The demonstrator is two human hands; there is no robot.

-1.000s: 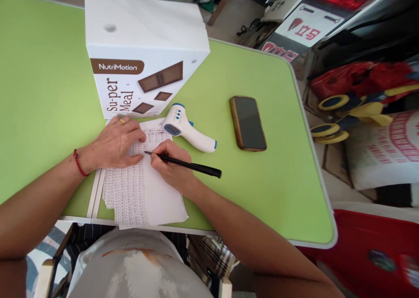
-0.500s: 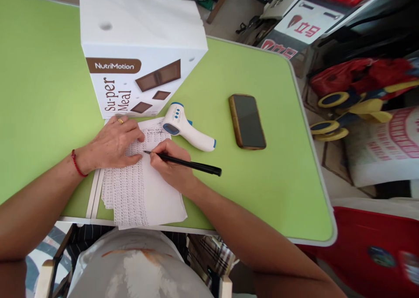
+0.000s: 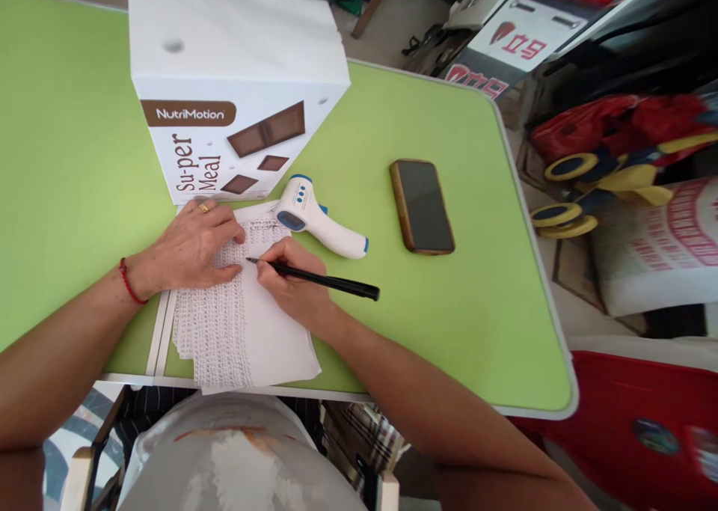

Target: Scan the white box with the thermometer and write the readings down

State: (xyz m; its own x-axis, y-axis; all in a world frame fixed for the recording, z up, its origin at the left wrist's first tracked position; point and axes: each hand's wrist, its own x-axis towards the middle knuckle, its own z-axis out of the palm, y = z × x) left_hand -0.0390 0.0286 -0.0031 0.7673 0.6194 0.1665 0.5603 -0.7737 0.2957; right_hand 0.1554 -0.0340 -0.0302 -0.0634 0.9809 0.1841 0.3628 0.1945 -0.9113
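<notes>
My right hand (image 3: pixel 295 280) pinches a black pen (image 3: pixel 330 280), its tip at the handwriting on a stack of white paper sheets (image 3: pixel 274 346). Rows of small handwritten marks cover the left part of the top sheet; its right part is blank. Flat on the upper left of the sheets lies my left hand (image 3: pixel 199 245), fingers spread, with a ring and a red wrist cord. A white and blue infrared thermometer (image 3: pixel 319 219) rests over the top right corner of the paper, just beyond my right hand.
A large white box (image 3: pixel 235 54) stands behind the paper on the green table (image 3: pixel 460 324). Farther right lies a phone (image 3: pixel 423 206) in a brown case. Beyond the table's right edge are a red chair (image 3: pixel 628 421) and a printed sack (image 3: pixel 662 249).
The view has shifted very slightly, so the box and phone sit a little farther left. Both hands and the pen stay in nearly the same place.
</notes>
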